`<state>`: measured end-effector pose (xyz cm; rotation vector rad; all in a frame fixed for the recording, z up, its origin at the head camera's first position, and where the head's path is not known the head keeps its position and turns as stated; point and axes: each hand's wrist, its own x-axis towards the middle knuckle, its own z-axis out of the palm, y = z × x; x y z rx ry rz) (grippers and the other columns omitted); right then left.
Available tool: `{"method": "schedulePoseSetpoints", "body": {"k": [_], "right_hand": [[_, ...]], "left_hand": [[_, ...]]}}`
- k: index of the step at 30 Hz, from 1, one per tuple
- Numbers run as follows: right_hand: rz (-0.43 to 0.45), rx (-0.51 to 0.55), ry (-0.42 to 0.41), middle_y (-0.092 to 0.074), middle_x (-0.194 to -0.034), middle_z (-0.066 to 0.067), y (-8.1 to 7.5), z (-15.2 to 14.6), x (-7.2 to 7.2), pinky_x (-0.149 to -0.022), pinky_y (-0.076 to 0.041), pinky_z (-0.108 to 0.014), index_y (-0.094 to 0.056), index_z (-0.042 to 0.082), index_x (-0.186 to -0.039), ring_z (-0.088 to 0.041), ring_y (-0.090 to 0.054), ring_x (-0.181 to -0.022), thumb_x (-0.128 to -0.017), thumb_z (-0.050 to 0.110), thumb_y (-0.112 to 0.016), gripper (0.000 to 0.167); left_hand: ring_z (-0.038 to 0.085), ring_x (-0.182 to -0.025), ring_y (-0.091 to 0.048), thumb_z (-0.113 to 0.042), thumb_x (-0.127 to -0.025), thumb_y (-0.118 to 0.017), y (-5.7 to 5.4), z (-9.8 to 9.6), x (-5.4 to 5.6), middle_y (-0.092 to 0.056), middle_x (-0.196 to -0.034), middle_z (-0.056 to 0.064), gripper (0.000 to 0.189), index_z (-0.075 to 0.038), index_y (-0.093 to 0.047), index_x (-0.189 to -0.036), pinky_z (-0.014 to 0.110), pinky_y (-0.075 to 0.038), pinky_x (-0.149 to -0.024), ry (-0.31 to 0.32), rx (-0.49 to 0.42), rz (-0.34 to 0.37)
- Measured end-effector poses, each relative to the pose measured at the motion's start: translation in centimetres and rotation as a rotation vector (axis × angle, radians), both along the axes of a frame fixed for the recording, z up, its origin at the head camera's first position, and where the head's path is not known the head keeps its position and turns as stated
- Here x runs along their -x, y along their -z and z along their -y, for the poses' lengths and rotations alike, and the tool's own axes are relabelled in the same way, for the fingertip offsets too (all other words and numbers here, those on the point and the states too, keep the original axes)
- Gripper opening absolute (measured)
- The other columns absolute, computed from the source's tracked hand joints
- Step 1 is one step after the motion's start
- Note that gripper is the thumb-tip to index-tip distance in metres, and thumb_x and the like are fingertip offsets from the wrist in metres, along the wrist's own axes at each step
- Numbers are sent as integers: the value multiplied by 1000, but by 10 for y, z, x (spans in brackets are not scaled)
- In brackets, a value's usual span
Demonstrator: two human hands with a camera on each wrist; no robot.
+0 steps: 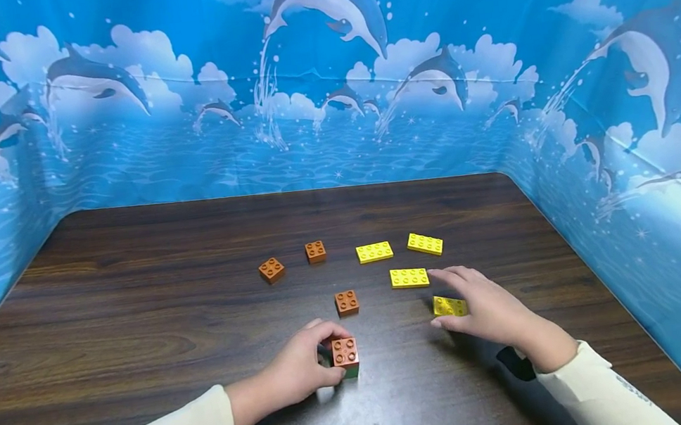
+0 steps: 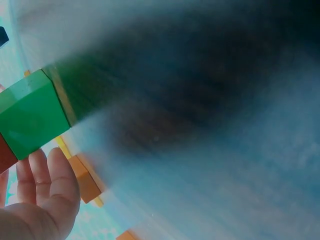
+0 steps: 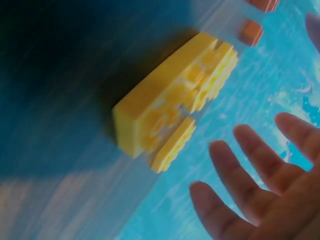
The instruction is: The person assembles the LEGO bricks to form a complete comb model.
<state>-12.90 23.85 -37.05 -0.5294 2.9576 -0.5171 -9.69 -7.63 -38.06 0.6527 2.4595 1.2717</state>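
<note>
My left hand (image 1: 298,365) grips a small stack between thumb and fingers: a brown two-by-two toy brick (image 1: 345,351) on top of a green brick (image 1: 352,373). In the left wrist view the green brick (image 2: 37,115) shows its smooth side, close over the table. Over the nearest yellow brick (image 1: 448,306), my right hand (image 1: 496,310) is spread, thumb and fingers apart. The palm partly covers that brick in the head view. From the right wrist, the yellow brick (image 3: 160,90) lies studs outward, with a gap between it and the fingertips (image 3: 201,192).
Three loose brown bricks, the closest one (image 1: 346,302) just beyond my left hand, lie on the dark wooden table (image 1: 103,305). Three more yellow bricks, one of them (image 1: 409,278) near my right fingertips, lie farther back. A blue dolphin-print curtain (image 1: 331,135) borders the table.
</note>
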Motion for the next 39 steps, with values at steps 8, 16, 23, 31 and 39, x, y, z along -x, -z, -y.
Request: {"method": "schedulePoseSetpoints", "body": {"k": [8,16,23,31,39], "right_hand": [[126,27,8,-50,-135,-16,2,-14,8,-96,-43,-56,-46,11,-142,-36,-48,-121,-77,44,-79,80],[186,10,32,-53,-129,-16,1,-18,17,-94,-44,-54,-51,8,-137,-34,-50,-117,-76,39,-81,75],[241,-19,59,-57,-112,-10,4,-21,22,-87,-47,-48,-55,8,-133,-26,-53,-100,-76,37,-81,69],[249,-20,43,-56,-105,-7,9,-23,20,-82,-47,-44,-57,8,-130,-23,-52,-94,-78,33,-80,62],[212,-67,64,-57,-102,-7,12,-22,18,-81,-48,-45,-61,9,-123,-23,-55,-93,-77,25,-81,52]], "left_hand": [[17,-87,-51,4,-72,-74,1,0,0,-54,-96,2,39,-5,-64,-109,26,-47,-70,-1,-20,33],[17,-87,-51,4,-71,-75,0,2,-1,-54,-95,2,40,-6,-64,-108,27,-49,-71,-10,-22,38],[17,-86,-52,5,-71,-75,-1,2,-1,-54,-95,3,41,-5,-64,-108,27,-49,-71,-1,-44,49],[16,-86,-51,5,-71,-75,1,0,1,-54,-95,2,40,-5,-64,-108,26,-48,-71,-10,-24,40],[17,-86,-51,5,-72,-74,2,0,2,-54,-95,2,39,-5,-64,-108,27,-48,-70,-7,-30,47]]}}
